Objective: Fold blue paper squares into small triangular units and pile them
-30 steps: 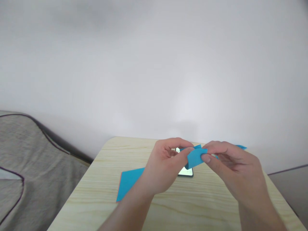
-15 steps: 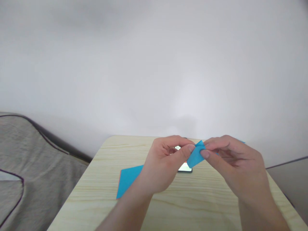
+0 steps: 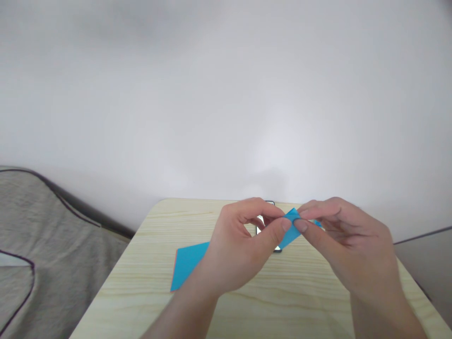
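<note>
Above the table, a small folded piece of blue paper (image 3: 288, 235) is pinched between both hands. My left hand (image 3: 247, 240) grips its left side with thumb and index finger. My right hand (image 3: 348, 240) pinches its upper right edge, the thumb tip close to the left thumb. Part of the paper is hidden behind the fingers. Behind the right fingers shows another bit of blue (image 3: 318, 223); whether it belongs to the same piece I cannot tell. A flat sheet of blue paper (image 3: 189, 263) with a reddish edge lies on the table, partly covered by my left forearm.
A phone (image 3: 278, 250) with a lit screen lies on the pale wooden table (image 3: 141, 282), mostly hidden behind my left hand and the paper. A white wall (image 3: 212, 94) rises behind the table. Grey fabric with dark piping (image 3: 63, 263) is at the left.
The left thumb and fingers have shifted slightly over the folded paper, covering more of it. The right hand has moved a little to the right, and more blue shows behind its fingers.
</note>
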